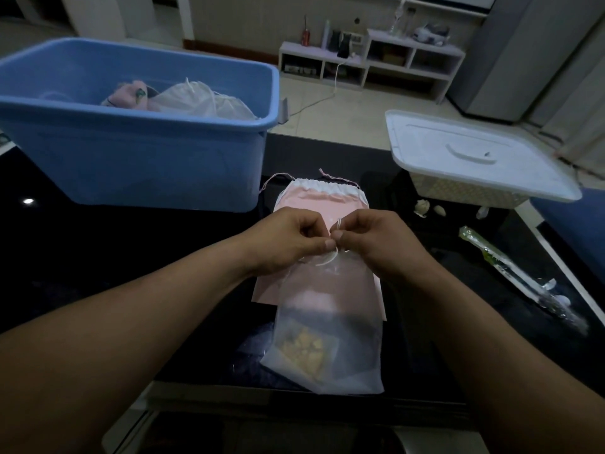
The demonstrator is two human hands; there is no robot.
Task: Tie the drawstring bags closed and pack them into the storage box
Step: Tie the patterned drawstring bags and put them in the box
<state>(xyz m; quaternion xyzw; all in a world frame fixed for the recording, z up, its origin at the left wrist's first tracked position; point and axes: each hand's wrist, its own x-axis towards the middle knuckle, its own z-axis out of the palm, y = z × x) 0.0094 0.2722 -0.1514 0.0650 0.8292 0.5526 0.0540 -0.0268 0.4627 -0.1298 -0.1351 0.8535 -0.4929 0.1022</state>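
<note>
At the desk's [131, 257] near edge, in the middle, lies a translucent drawstring bag [330, 309] with a yellowish packet inside. Its bottom reaches the edge and its upper part overlaps a pink drawstring bag [327, 198] that lies flat behind it. Bare dark surface runs to the left of both bags, in front of the blue storage box [147, 165] at the far left corner. The box stands open, with a white bag [199, 99] and a pink bag [131, 95] already in it. At the far right corner sits a woven basket under a white lid [474, 158], with small pale objects [422, 208] just before it. A long plastic-wrapped item [510, 270] lies slantwise along the right edge. Both forearms reach in from the near edge. The left hand [284, 239] and right hand [373, 240] meet over the translucent bag's gathered mouth, fingers curled, thumbs and forefingers pinching its white cord [327, 258].
</note>
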